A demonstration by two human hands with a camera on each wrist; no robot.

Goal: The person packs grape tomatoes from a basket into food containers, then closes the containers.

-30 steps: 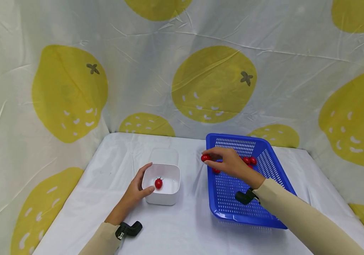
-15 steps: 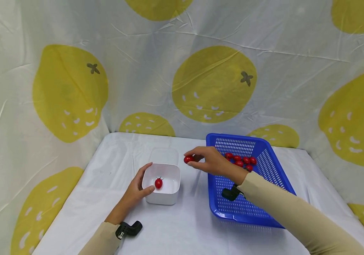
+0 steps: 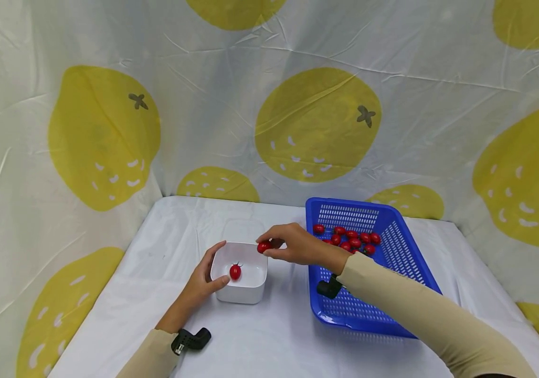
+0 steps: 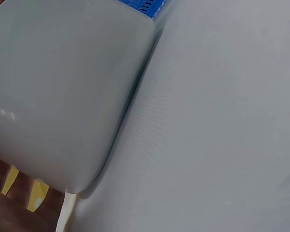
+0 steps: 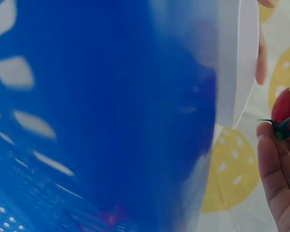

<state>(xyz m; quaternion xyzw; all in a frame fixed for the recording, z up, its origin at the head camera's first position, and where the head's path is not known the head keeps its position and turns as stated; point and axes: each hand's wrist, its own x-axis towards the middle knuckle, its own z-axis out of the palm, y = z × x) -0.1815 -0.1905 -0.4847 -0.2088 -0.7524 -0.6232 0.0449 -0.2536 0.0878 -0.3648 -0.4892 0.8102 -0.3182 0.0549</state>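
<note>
My left hand [image 3: 198, 282] grips a square white container [image 3: 241, 294] by its left side, thumb at the near rim and fingers along the outer wall. One cherry tomato [image 3: 235, 271] with a green stem lies inside it. Between the thumb and fingertips of my right hand [image 3: 293, 245], a second cherry tomato [image 3: 264, 247] is pinched at the container's far right rim. Its green calyx [image 5: 280, 129] shows in the right wrist view. The container's wall [image 4: 67, 92] fills much of the left wrist view.
A blue perforated basket [image 3: 318, 307] stands on the right, under my right forearm, with several cherry tomatoes [image 3: 354, 242] toward its far side. Behind the container lies a clear flat lid [image 3: 238, 227]. A lemon-print cloth [image 3: 203, 105] hangs at the back of the white-covered table [image 3: 260, 346].
My right hand has moved left from over the basket to the container's rim, carrying the pinched cherry tomato. My left hand and the container have stayed put.
</note>
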